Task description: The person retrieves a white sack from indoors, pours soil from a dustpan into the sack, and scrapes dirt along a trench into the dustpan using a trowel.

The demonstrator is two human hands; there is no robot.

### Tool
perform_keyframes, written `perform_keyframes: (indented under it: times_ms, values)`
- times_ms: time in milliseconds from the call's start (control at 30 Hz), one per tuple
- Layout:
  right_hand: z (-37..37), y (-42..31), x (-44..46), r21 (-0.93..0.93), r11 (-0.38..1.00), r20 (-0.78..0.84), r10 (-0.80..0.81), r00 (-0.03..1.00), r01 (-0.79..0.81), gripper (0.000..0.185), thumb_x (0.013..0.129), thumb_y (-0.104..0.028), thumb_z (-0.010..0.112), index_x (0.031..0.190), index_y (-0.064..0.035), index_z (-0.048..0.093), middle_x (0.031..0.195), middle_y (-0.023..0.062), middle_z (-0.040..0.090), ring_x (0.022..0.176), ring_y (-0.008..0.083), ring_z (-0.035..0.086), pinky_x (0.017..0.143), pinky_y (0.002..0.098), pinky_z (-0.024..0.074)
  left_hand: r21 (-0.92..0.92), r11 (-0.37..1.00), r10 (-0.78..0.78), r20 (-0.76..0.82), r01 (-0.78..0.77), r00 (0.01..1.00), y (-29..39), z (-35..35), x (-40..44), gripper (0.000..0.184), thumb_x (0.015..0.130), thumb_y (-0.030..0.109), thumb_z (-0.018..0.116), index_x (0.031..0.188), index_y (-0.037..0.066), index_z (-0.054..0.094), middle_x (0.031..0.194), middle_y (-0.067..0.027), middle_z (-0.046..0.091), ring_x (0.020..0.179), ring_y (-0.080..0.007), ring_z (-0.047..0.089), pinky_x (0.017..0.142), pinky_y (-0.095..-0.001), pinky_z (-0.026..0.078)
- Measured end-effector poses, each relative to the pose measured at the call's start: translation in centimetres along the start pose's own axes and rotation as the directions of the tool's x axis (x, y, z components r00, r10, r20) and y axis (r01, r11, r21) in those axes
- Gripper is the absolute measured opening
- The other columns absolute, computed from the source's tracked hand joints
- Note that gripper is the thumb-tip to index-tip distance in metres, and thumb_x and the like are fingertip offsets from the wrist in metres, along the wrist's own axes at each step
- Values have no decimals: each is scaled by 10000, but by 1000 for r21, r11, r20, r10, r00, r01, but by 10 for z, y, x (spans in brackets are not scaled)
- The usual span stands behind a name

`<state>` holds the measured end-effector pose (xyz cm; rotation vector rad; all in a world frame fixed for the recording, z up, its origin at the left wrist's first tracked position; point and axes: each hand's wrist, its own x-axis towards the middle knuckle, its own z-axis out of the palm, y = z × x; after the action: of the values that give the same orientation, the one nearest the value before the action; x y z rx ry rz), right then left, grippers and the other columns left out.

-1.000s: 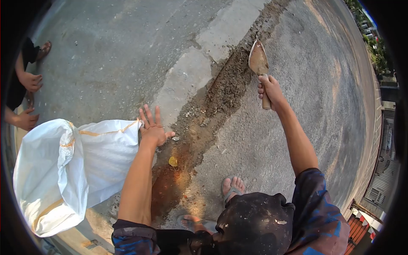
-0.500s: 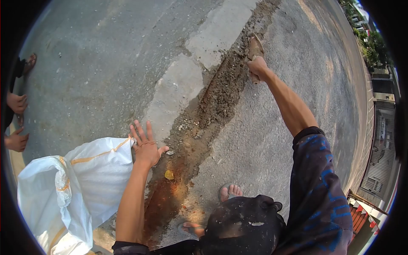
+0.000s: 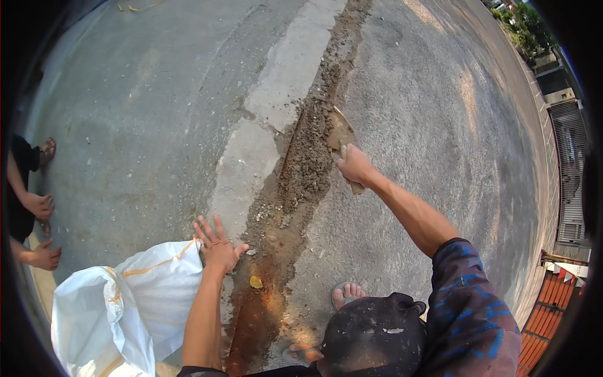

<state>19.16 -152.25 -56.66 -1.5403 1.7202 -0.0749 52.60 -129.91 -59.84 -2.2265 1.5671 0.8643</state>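
My right hand (image 3: 355,164) is wrapped round the handle of a trowel (image 3: 341,131). Its metal blade rests at the right edge of a strip of wet mortar (image 3: 306,163) lying in a trench in the road. My left hand (image 3: 220,249) lies on the pale concrete edge (image 3: 242,179) left of the trench, fingers spread and holding nothing. Beside its wrist stands a white woven sack (image 3: 166,276) with a yellow stripe, its upper edge close to my fingers. A yellow leaf (image 3: 255,282) lies in the muddy part of the trench.
At the far left a person sits or squats, with hands (image 3: 43,256) and a sandalled foot (image 3: 48,151) showing. Grey asphalt (image 3: 421,119) spreads on both sides of the trench. A metal gate (image 3: 570,169) and an orange slatted fence (image 3: 545,320) stand at the right.
My right hand has drawn the trowel back toward me along the mortar strip. The left hand stays spread on the concrete. The whole view has shifted slightly.
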Motion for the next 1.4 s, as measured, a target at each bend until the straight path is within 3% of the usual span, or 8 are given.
perform_keyframes:
  times_ms: [100,167,233,467,533,667,900,1400]
  values:
    - [8,42,-9,-11,985,-24,-171,985,171,236,831,-123,573,962,55,491,781,212,625,556,279,636,450,388,494,33,999,-28,10,28,1000,-6,6,-1,1270,731,600,697,1474,38,-166,1474,-322,-266,1358,-498,-262,1088,-649,-34]
    - [-10,15,-25,320,947,-33,24,999,-12,181,830,-97,562,922,39,484,720,156,591,502,210,594,386,339,453,33,999,-30,44,29,999,-2,-1,-2,1271,729,608,693,1474,40,-165,1473,-322,-267,1361,-500,-256,1095,-640,-30]
    - [-31,22,16,403,915,-93,48,994,-6,144,819,-76,547,895,27,482,651,107,543,455,174,544,379,322,444,43,998,-46,66,43,997,-2,2,-3,1271,730,608,693,1474,41,-166,1473,-322,-268,1362,-500,-252,1097,-637,-30]
    - [-45,-26,190,345,934,-99,137,986,-95,151,802,-55,554,680,-37,467,573,37,483,431,157,487,376,323,423,10,999,-49,69,48,996,1,-4,-3,1244,743,592,693,1481,40,-143,1479,-326,-245,1366,-505,-236,1098,-635,-24]
    - [-22,-42,178,250,961,-329,195,924,-114,148,805,-80,548,747,49,587,686,132,613,486,226,576,397,376,444,16,1000,-13,32,13,999,-7,5,-4,1236,747,586,691,1482,39,-138,1480,-326,-240,1367,-506,-233,1098,-637,-22]
    - [-34,-35,161,273,956,-129,149,980,-109,175,812,-104,566,823,70,576,744,151,636,518,206,606,422,357,471,2,1000,18,-25,-18,1000,-6,4,-4,1223,754,575,686,1482,35,-136,1481,-327,-237,1368,-506,-230,1095,-640,-21]
    - [3,-25,94,-134,989,-190,-79,978,54,356,802,-154,571,1034,104,494,996,369,599,993,497,588,871,481,488,15,1000,3,5,-3,1000,-6,3,-5,1221,757,575,682,1481,33,-138,1476,-332,-247,1366,-507,-235,1092,-641,-30]
    - [19,24,-79,-228,949,59,-208,976,216,300,825,-121,555,1023,53,413,798,331,612,783,516,598,738,571,483,96,994,-65,98,55,993,0,0,5,1299,727,653,664,1452,27,-214,1449,-348,-288,1345,-527,-258,1078,-670,-3]
